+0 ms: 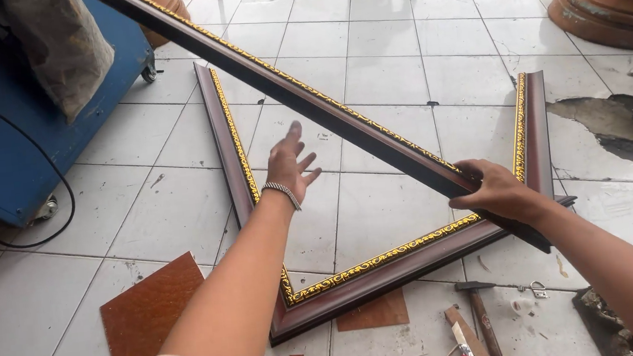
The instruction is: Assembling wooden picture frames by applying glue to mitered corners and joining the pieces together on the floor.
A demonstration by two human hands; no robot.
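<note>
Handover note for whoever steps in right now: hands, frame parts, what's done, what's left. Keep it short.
Right hand: gripping the near end of the loose moulding strip, dark wood with gold trim, held up at a slant over the floor.
Left hand: open, fingers spread, holding nothing, reaching toward the strip's middle.
Three-sided frame lies flat on the tiled floor, open at the far side.
Hammer and a red-handled tool lie on the floor near the right arm.
Done: three sides form two corners.
Left: the fourth side; the held strip is not yet on the frame.
</note>
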